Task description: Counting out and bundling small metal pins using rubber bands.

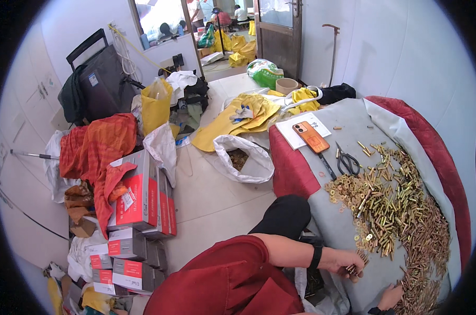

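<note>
My left hand (pixel 347 263), with a black band on its wrist, is closed around a bunch of small metal bolts over the near edge of the grey-covered table. To its right, my right hand (pixel 390 297) has its fingers drawn together at the edge of a heap of thin coppery bolts (pixel 424 262); what they pinch is too small to make out. Beyond both hands lie brass-coloured metal sleeves (pixel 390 210) in a loose pile. Flat round washers (pixel 348 190) are scattered along the pile's left side.
Black-handled scissors (pixel 348 161) and an orange phone (pixel 310 137) on a white paper pad lie at the table's far left. An open white sack (pixel 243 158) stands on the floor beside the table. Red-and-grey boxes (pixel 138 197) are stacked at the left, near yellow sacks (pixel 156 107).
</note>
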A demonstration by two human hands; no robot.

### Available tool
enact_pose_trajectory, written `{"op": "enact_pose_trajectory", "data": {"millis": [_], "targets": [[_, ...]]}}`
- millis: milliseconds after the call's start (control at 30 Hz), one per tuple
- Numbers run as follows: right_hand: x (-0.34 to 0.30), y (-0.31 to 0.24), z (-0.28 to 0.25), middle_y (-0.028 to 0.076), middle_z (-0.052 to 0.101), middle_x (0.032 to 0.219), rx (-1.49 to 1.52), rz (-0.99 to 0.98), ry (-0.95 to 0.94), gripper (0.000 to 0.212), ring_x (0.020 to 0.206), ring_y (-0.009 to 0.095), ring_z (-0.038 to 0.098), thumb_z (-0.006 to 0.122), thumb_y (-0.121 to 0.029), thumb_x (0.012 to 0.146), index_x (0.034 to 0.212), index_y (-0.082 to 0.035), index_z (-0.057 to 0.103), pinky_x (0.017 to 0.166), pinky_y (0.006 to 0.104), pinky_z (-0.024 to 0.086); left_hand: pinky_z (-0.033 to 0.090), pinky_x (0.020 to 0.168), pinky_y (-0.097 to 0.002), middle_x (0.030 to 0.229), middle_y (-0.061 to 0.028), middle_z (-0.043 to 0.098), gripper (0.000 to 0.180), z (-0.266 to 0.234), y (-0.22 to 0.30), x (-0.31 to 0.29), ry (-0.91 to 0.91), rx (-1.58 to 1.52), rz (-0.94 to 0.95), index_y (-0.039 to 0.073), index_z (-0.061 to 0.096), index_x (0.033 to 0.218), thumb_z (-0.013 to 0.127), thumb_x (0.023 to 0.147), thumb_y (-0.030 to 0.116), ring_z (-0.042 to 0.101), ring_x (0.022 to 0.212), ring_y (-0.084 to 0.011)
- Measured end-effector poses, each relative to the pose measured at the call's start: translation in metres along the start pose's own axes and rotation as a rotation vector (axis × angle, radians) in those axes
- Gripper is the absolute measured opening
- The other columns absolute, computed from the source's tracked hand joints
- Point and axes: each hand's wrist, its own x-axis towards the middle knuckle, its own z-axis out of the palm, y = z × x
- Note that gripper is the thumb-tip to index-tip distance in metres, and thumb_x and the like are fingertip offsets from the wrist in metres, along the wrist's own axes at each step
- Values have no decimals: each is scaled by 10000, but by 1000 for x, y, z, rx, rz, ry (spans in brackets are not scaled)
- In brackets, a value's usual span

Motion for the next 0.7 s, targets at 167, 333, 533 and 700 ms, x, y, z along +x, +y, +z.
{"op": "enact_pose_trajectory", "data": {"millis": [167,333,533,700], "targets": [[5,9,9,223,544,1025,-30,-15,7,257,896,377,574,574,-199,864,990,21,532,760,432,464,418,388,-236,795,-57,654,131,5,11,-8,17,-31,29,52,608,836,619,781,171,635,580,-153],[24,31,23,199,594,952,122,12,92,179,877,372,590,561,-122,861,978,7,519,752,434,467,373,340,-211,764,-54,640,195,2,16,-10,14,-106,31,60,593,825,607,835,254,621,544,-149],[9,12,10,198,598,996,85,132,90,195,911,369,593,554,-65,847,1025,-9,498,776,428,471,347,308,-200,753,-50,626,202,-7,20,-9,-19,-149,47,68,574,810,598,847,265,573,484,-137],[16,18,20,188,570,1056,154,-15,151,313,965,333,579,532,-49,839,1145,-10,481,799,411,457,369,329,-206,754,-43,623,189,-11,21,-2,-6,-205,36,66,576,812,602,840,251,582,520,-134]]}}
